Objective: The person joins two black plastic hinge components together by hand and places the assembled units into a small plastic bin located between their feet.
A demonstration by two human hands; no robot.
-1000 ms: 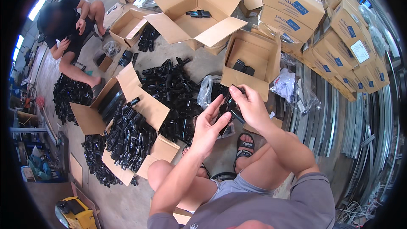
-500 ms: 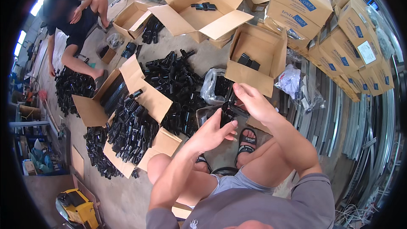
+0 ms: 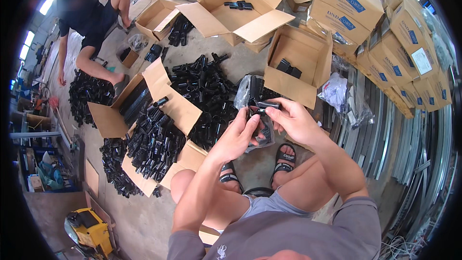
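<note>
Between my two hands is a glossy black tubular fitting (image 3: 256, 89); one thick tube stands away from me and a thinner arm points to the right. My left hand (image 3: 238, 136) has its fingers closed round the near left part of it. My right hand (image 3: 292, 121) pinches the right arm between thumb and fingers. My fingers hide how the pieces join. Just beneath my hands, a clear plastic bag (image 3: 242, 94) and a container with more black parts show in part.
A heap of black fittings (image 3: 195, 86) lies ahead, left of my hands. An open carton (image 3: 185, 110) overflows with them. Another open carton (image 3: 293, 84) holds a few black pieces. Stacked cartons (image 3: 349, 7) and metal profiles (image 3: 380, 135) lie right. A co-worker (image 3: 89, 17) sits far left.
The fitting has turned in my hands: its thick tube now points away and an arm lies to the right. My right hand has moved a little nearer me. The co-worker's raised hand has shifted.
</note>
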